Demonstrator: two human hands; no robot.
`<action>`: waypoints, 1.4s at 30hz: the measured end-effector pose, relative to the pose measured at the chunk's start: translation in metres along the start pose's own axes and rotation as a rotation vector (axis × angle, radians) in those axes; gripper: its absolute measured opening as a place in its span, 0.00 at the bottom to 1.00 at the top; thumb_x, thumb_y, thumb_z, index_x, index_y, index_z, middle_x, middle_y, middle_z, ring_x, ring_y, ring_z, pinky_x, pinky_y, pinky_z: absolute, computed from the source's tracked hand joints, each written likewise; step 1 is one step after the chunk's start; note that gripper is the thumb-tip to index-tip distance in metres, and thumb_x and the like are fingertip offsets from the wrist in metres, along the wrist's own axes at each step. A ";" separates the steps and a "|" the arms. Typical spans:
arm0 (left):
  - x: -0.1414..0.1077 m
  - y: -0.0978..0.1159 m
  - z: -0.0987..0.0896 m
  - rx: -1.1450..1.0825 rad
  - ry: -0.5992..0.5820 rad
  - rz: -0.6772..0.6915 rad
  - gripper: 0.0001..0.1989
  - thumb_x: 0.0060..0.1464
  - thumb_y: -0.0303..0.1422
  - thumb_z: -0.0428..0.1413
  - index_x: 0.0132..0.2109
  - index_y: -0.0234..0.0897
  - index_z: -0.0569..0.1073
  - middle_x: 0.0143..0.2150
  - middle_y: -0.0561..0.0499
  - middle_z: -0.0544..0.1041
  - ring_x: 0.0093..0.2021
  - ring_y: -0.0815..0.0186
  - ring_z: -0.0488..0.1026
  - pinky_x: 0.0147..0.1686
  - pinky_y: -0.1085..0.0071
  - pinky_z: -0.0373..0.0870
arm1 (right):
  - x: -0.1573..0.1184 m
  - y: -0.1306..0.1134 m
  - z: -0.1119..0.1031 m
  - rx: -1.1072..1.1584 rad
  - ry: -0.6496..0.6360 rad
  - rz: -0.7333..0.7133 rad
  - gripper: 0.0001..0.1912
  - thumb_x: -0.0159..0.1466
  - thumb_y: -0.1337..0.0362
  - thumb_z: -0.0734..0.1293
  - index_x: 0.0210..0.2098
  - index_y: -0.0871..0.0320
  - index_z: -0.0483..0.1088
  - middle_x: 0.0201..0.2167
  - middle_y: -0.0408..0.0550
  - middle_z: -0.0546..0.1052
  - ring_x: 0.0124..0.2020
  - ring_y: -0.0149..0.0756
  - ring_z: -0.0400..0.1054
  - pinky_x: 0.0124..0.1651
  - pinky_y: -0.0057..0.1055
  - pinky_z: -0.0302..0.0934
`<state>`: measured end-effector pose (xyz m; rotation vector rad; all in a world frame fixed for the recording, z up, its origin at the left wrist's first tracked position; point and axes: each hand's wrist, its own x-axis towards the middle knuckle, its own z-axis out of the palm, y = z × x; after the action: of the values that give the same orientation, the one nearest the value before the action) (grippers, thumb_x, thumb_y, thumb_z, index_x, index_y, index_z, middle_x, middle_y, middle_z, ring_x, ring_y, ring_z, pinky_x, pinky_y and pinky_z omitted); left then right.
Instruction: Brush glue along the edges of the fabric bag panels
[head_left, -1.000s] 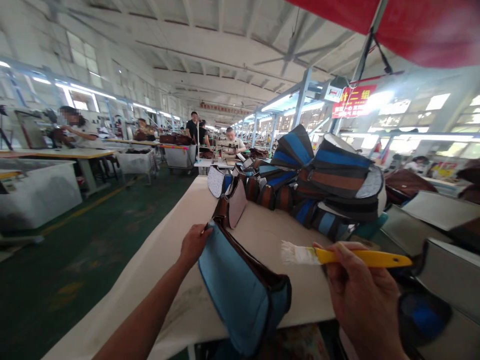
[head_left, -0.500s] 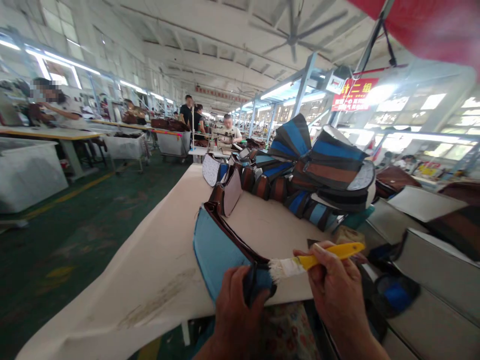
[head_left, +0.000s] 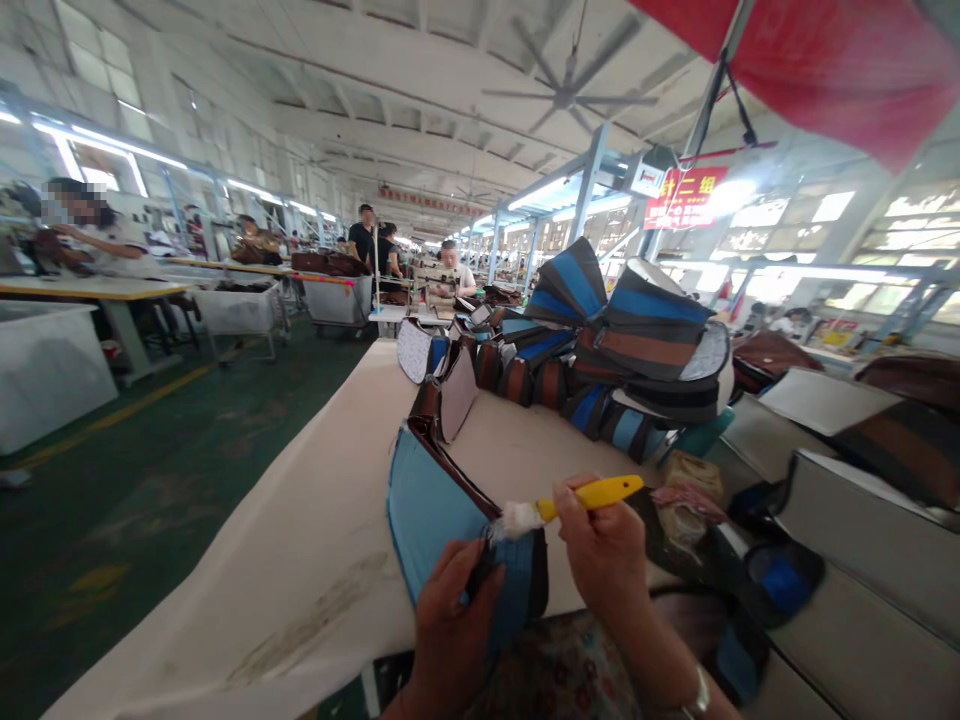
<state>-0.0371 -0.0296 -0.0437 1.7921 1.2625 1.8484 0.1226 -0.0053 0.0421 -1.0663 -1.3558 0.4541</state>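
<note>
Long rows of work tables fill a bright factory hall, and at the nearest, a long cream-covered table (head_left: 300, 530), the person's right hand (head_left: 604, 545) pinches a yellow plastic-handled brush (head_left: 592, 492), thumb and fingers closed on the handle, its white bristles (head_left: 514, 520) pointing left. Those bristles sit at the edge of a blue fabric bag panel with dark brown binding (head_left: 435, 500), just beside the left hand (head_left: 457, 610), whose fingers curl closed around the panel's lower part. The panel's long axis runs from that left hand up and away to a narrow tip above the table, so the left hand is the nearer one. Whether the bristles touch the edge cannot be told, and the left hand hides much of the panel's lower end. Farther along the table, blue-and-brown striped bags (head_left: 652, 330) lie heaped.
</note>
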 end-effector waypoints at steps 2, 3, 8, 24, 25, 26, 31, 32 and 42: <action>0.002 0.000 -0.002 -0.004 -0.001 -0.021 0.04 0.59 0.32 0.59 0.40 0.39 0.79 0.34 0.52 0.75 0.33 0.65 0.74 0.35 0.73 0.73 | 0.002 -0.008 -0.007 -0.099 0.064 -0.102 0.12 0.66 0.56 0.68 0.29 0.56 0.72 0.17 0.38 0.67 0.20 0.31 0.62 0.25 0.28 0.54; 0.003 -0.001 -0.002 -0.004 -0.002 -0.030 0.04 0.59 0.32 0.59 0.40 0.39 0.79 0.34 0.52 0.75 0.34 0.65 0.74 0.35 0.73 0.74 | 0.001 -0.012 -0.008 -0.127 0.087 -0.155 0.12 0.66 0.57 0.67 0.30 0.56 0.72 0.18 0.38 0.68 0.20 0.31 0.63 0.25 0.28 0.56; 0.006 -0.002 -0.004 0.012 -0.038 -0.099 0.08 0.57 0.36 0.60 0.42 0.38 0.80 0.34 0.51 0.76 0.34 0.63 0.75 0.36 0.71 0.74 | 0.000 -0.014 -0.001 -0.154 -0.083 -0.462 0.08 0.69 0.64 0.63 0.33 0.55 0.71 0.25 0.41 0.74 0.26 0.32 0.71 0.30 0.27 0.64; 0.020 0.009 -0.023 -0.034 -0.161 -0.204 0.09 0.60 0.40 0.59 0.36 0.39 0.76 0.33 0.55 0.70 0.35 0.65 0.71 0.38 0.73 0.68 | 0.008 -0.005 -0.036 -0.289 -0.053 -0.754 0.06 0.67 0.72 0.63 0.37 0.55 0.67 0.27 0.40 0.74 0.31 0.34 0.74 0.52 0.41 0.69; 0.020 0.009 -0.024 -0.032 -0.161 -0.203 0.09 0.60 0.40 0.59 0.36 0.39 0.76 0.33 0.55 0.70 0.35 0.65 0.71 0.38 0.73 0.69 | 0.007 -0.004 -0.036 -0.271 -0.056 -0.735 0.05 0.68 0.71 0.62 0.37 0.55 0.67 0.27 0.41 0.75 0.33 0.36 0.75 0.51 0.41 0.70; 0.021 0.010 -0.025 -0.025 -0.162 -0.201 0.09 0.60 0.40 0.59 0.36 0.40 0.76 0.33 0.55 0.70 0.35 0.65 0.71 0.38 0.72 0.69 | 0.007 -0.004 -0.035 -0.265 -0.073 -0.736 0.05 0.68 0.71 0.62 0.37 0.55 0.67 0.27 0.42 0.75 0.35 0.37 0.76 0.50 0.41 0.71; 0.023 0.010 -0.026 0.127 -0.066 -0.151 0.09 0.58 0.39 0.60 0.41 0.40 0.76 0.36 0.54 0.76 0.37 0.63 0.75 0.39 0.70 0.71 | 0.017 0.004 -0.040 -0.373 -0.012 -0.777 0.05 0.67 0.69 0.63 0.35 0.55 0.68 0.27 0.44 0.76 0.38 0.41 0.78 0.46 0.41 0.73; 0.025 0.011 -0.025 0.168 -0.018 -0.113 0.09 0.58 0.39 0.61 0.42 0.40 0.75 0.37 0.53 0.77 0.38 0.63 0.76 0.39 0.70 0.72 | 0.020 0.004 -0.043 -0.377 0.035 -0.752 0.05 0.67 0.68 0.64 0.35 0.54 0.68 0.28 0.44 0.77 0.38 0.41 0.78 0.45 0.40 0.73; 0.037 0.019 -0.014 0.247 -0.016 0.063 0.02 0.58 0.32 0.59 0.37 0.40 0.72 0.31 0.56 0.74 0.29 0.67 0.72 0.29 0.73 0.69 | 0.014 -0.027 -0.029 -0.223 -0.070 -0.744 0.05 0.67 0.70 0.64 0.38 0.53 0.69 0.27 0.41 0.75 0.42 0.41 0.77 0.49 0.42 0.72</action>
<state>-0.0500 -0.0193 -0.0028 1.9868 1.5010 1.7713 0.1446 -0.0175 0.0756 -0.6476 -1.7717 -0.2167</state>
